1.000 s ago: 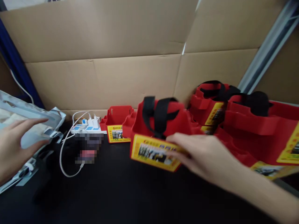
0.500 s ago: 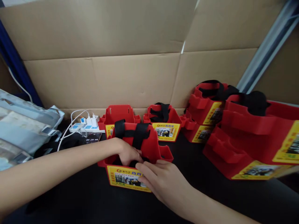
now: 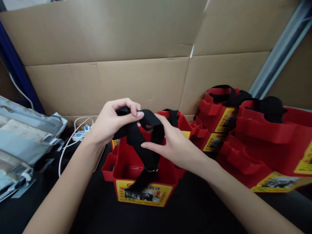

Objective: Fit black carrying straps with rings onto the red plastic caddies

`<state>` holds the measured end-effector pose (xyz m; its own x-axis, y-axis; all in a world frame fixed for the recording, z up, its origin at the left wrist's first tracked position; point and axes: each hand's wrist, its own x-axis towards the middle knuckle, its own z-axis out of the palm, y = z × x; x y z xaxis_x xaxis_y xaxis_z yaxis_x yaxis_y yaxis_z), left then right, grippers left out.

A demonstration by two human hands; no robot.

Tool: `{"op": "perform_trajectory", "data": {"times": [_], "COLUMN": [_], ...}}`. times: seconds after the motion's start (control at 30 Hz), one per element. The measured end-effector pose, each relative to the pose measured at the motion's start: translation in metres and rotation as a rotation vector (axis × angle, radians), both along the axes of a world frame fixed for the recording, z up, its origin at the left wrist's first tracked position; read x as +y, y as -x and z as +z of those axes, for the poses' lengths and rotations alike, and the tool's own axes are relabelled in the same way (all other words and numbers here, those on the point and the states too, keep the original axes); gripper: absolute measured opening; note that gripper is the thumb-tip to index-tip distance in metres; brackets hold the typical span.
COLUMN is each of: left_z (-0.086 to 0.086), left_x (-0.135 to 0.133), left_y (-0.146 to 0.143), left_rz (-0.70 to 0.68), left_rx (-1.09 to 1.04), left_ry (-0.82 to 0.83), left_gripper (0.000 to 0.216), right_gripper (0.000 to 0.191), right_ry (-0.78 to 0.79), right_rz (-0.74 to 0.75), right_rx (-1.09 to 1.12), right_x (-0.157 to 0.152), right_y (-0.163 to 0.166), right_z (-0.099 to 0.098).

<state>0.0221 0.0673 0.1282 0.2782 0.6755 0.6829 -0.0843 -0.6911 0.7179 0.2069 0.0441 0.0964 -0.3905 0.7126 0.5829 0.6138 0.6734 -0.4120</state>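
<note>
Both hands are raised over a red plastic tool box (image 3: 143, 191) with a yellow printed label on its front. My left hand (image 3: 113, 120) pinches a black webbing strap (image 3: 146, 146) between thumb and fingers. On the other side my right hand (image 3: 170, 139) holds the same strap, its thumb in front and its fingers largely hidden behind. The strap makes a loop between the hands, and its lower part hangs down over the box's opening. A metal ring (image 3: 151, 169) sits on the hanging part, with a blurred loose end below it.
Stacked red boxes (image 3: 263, 130) with black straps stand at the right, and another red box (image 3: 185, 123) is behind. On the left lie a light blue bag (image 3: 26, 130), a white power strip (image 3: 79, 135) and cables. A cardboard wall (image 3: 146, 81) closes off the back.
Both hands have come up out of the box, lifting the black strap above it. Earlier the strap hung on the box's back wall and the hands were inside and at the front rim.
</note>
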Motion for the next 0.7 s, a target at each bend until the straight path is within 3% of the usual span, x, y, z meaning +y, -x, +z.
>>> {"op": "perform_trajectory", "data": {"times": [0.1,0.2,0.37,0.43,0.47,0.5,0.57,0.6,0.63,0.7], "left_z": [-0.005,-0.009,-0.013,-0.012,-0.011,-0.011,-0.012,-0.014,-0.017,-0.024], "left_x": [0.01,0.03,0.04,0.03,0.023,0.015,0.002,-0.003,-0.007,-0.012], "left_y": [0.001,0.015,0.035,0.029,0.023,0.016,0.001,-0.005,-0.011,-0.021], "left_rz": [0.084,0.256,0.662,0.81,0.785,0.673,0.317,0.193,0.146,0.222], "left_rx": [-0.257,-0.316,0.341,0.424,0.453,0.524,0.766,0.878,0.957,1.002], "left_ry": [-0.02,-0.069,-0.186,-0.321,-0.375,-0.4,-0.374,-0.349,-0.33,-0.308], "left_gripper": [0.025,0.023,0.011,0.012,0.014,0.016,0.024,0.028,0.032,0.039], "right_gripper": [0.021,0.016,0.021,0.019,0.016,0.011,0.004,0.009,0.014,0.017], "right_ry": [0.273,0.455,0.506,0.545,0.579,0.616,0.656,0.666,0.676,0.694], "right_rz": [0.241,0.345,0.246,0.214,0.215,0.215,0.197,0.181,0.167,0.169], "right_rx": [-0.038,-0.019,0.147,0.213,0.248,0.279,0.34,0.391,0.469,0.698], "right_x": [0.014,0.023,0.028,0.028,0.028,0.028,0.029,0.03,0.031,0.032], "right_y": [0.002,-0.003,-0.008,-0.008,-0.008,-0.007,-0.005,-0.003,-0.002,0.002], "right_z": [0.004,0.003,0.004,0.004,0.003,0.001,-0.003,-0.005,-0.006,-0.007]}}
